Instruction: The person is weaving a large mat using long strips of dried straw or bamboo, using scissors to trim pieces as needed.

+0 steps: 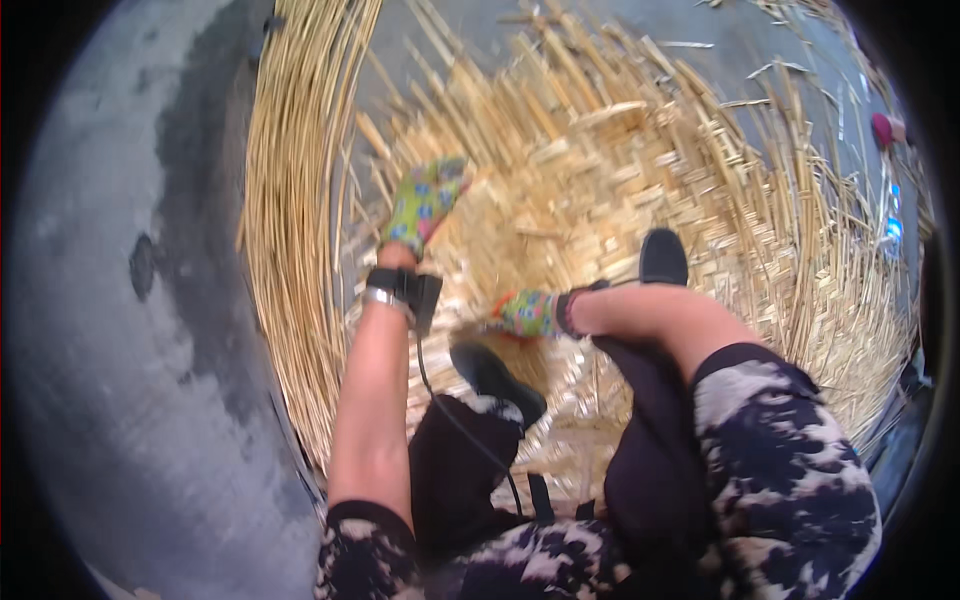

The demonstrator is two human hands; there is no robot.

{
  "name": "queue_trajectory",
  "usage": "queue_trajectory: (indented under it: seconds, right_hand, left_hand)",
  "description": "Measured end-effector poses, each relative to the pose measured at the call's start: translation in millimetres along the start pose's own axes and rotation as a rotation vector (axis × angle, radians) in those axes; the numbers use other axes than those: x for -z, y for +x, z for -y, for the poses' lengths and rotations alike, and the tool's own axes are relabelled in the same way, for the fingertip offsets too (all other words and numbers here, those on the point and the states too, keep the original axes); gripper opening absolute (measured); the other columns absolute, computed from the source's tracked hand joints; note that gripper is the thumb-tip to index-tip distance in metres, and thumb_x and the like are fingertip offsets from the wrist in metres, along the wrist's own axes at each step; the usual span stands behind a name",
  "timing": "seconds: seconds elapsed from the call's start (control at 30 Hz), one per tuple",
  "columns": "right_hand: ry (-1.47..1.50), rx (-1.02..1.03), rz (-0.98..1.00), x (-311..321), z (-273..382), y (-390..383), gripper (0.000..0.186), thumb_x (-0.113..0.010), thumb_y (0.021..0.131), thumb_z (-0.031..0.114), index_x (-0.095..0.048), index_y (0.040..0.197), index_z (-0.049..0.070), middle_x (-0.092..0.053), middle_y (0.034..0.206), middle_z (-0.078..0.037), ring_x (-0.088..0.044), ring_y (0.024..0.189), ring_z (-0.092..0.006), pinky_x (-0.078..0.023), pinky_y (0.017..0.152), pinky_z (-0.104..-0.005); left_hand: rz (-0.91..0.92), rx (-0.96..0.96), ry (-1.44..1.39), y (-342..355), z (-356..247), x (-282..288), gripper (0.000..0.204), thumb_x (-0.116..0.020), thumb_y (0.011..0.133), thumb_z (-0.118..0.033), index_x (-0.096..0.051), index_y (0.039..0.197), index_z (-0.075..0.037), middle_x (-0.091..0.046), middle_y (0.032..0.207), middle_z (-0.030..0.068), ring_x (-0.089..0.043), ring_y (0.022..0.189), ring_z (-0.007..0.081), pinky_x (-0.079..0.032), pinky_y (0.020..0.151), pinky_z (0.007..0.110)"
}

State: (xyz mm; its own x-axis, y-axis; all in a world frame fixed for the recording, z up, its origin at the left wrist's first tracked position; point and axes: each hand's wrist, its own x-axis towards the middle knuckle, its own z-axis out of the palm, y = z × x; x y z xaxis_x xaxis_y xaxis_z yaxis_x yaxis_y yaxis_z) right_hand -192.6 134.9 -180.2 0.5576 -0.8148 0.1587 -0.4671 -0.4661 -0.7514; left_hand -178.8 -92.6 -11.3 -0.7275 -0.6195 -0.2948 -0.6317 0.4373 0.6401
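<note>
A woven mat of split reed strips (500, 225) spreads under me, with loose strip ends sticking out along its far edge. My left hand (425, 205), in a green flowered glove, reaches over the mat's left part. Its fingers look stretched out over the strips, though blurred, and I see nothing in them. Nearer to me and further right, my right hand (528, 313), in a matching glove with orange at the fingers, is low over the weave between my feet. Motion smears its fingertips, so whether they grip a strip is hidden.
A long bundle of loose reeds (290, 200) lies along the mat's left side, on grey concrete floor (120, 330). My dark shoes (663, 257) rest on the mat. A cable (455, 425) hangs from my left wrist. Something pink (882, 130) stands at the far right.
</note>
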Motion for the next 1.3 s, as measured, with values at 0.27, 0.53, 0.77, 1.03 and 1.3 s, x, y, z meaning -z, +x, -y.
queue_trajectory:
  seconds: [0.27, 0.53, 0.77, 1.03, 1.3]
  right_hand:
    - [0.101, -0.314, 0.249, 127.9, 27.2, -49.8, 0.058, -0.052, 0.073, 0.03, -0.037, 0.127, 0.015, -0.06, 0.088, -0.013, -0.058, 0.075, -0.0325, -0.047, 0.064, -0.0373]
    - [0.966, -0.92, -0.634, 204.3, 17.2, -172.2, 0.054, -0.063, 0.075, 0.04, -0.042, 0.113, 0.007, -0.05, 0.09, -0.004, -0.049, 0.083, -0.0104, -0.042, 0.072, -0.0268]
    - [1.404, -1.07, -0.843, 229.9, -54.6, -162.2, 0.027, -0.055, 0.082, 0.039, -0.047, 0.086, 0.013, -0.046, 0.071, 0.002, -0.044, 0.059, -0.0044, -0.038, 0.051, -0.0182]
    - [1.014, -1.023, -0.901, 232.0, -54.9, -143.9, 0.029, -0.056, 0.081, 0.039, -0.052, 0.081, 0.01, -0.052, 0.065, 0.001, -0.05, 0.059, -0.0094, -0.041, 0.054, -0.0234]
    - [-0.016, -0.895, 0.452, 271.5, 7.5, -150.2, 0.044, -0.068, 0.07, 0.037, -0.058, 0.103, 0.009, -0.062, 0.082, -0.01, -0.059, 0.079, -0.0222, -0.047, 0.071, -0.0306]
  left_hand:
    - [-0.012, -0.122, -0.187, 47.8, -66.7, -55.2, 0.035, -0.053, 0.075, -0.004, -0.055, 0.11, -0.008, -0.06, 0.102, 0.0086, -0.056, 0.096, 0.0172, -0.044, 0.082, 0.028]
    - [-0.191, -0.27, 0.063, 123.1, -71.2, -128.9, 0.036, -0.05, 0.078, -0.02, -0.051, 0.114, -0.015, -0.055, 0.109, 0.0124, -0.051, 0.102, 0.0303, -0.04, 0.086, 0.038]
    - [-0.029, -0.097, 0.252, 128.1, -99.9, -142.6, 0.024, -0.051, 0.073, -0.019, -0.06, 0.094, -0.011, -0.059, 0.093, 0.0118, -0.055, 0.085, 0.0311, -0.045, 0.075, 0.038]
    - [-0.009, -0.077, 0.106, 121.5, -94.0, -127.6, 0.026, -0.058, 0.066, -0.015, -0.062, 0.091, -0.01, -0.059, 0.091, 0.0118, -0.055, 0.085, 0.0305, -0.044, 0.076, 0.038]
    - [-0.032, -0.171, 0.377, 110.1, -68.4, -116.0, 0.029, -0.065, 0.059, -0.016, -0.062, 0.088, -0.011, -0.059, 0.088, 0.0103, -0.054, 0.083, 0.0296, -0.042, 0.075, 0.035]
